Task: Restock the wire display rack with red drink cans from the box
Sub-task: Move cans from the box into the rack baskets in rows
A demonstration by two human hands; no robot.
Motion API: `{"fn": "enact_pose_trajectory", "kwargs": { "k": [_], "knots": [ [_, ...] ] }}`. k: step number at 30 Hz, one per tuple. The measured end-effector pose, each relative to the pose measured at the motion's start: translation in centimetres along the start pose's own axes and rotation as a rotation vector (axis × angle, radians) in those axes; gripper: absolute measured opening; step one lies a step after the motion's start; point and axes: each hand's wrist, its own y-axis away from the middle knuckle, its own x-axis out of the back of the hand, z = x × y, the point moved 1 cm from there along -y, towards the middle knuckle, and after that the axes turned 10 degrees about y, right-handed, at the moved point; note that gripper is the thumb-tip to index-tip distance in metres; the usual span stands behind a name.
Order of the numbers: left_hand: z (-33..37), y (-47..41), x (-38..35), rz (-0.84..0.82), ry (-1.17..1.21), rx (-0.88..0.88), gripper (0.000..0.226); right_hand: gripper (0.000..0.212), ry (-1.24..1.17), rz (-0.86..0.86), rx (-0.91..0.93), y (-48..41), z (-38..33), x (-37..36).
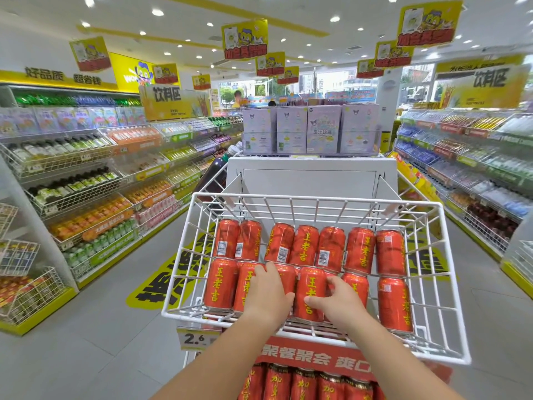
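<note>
A white wire display rack tilts toward me at the end of an aisle unit. Red drink cans with yellow lettering lie in it in two rows; the back row has several cans, and so does the front row. My left hand lies over a front-row can left of centre, fingers curled on it. My right hand grips the side of a front-row can near the middle, thumb across its face. No box is visible.
Below the rack a lower tier holds more red cans behind a red banner, with a 2.6 price tag at its left. Stacked pale boxes top the unit. Drink shelves line both aisles; grey floor lies on either side.
</note>
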Motion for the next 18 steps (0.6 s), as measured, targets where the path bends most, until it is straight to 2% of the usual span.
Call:
{"fn": "enact_pose_trajectory", "kwargs": {
  "k": [4, 8, 15, 18],
  "knots": [
    [-0.7, -0.1, 0.0, -0.073, 0.016, -0.018, 0.084, 0.044, 0.055, -0.008, 0.009, -0.3, 0.1, -0.1],
    [-1.2, 0.1, 0.0, -0.057, 0.046, -0.027, 0.083, 0.037, 0.139, -0.007, 0.038, -0.5, -0.1, -0.6],
    [-0.2, 0.7, 0.0, -0.042, -0.012, -0.029, 0.085, 0.055, 0.366, 0.01, 0.012, -1.0, -0.2, -1.1],
    [0.1, 1.0, 0.3, -0.048, -0.001, -0.005, 0.085, 0.056, 0.412, 0.004, -0.024, -0.9, -0.9, -1.2]
  ]
}}
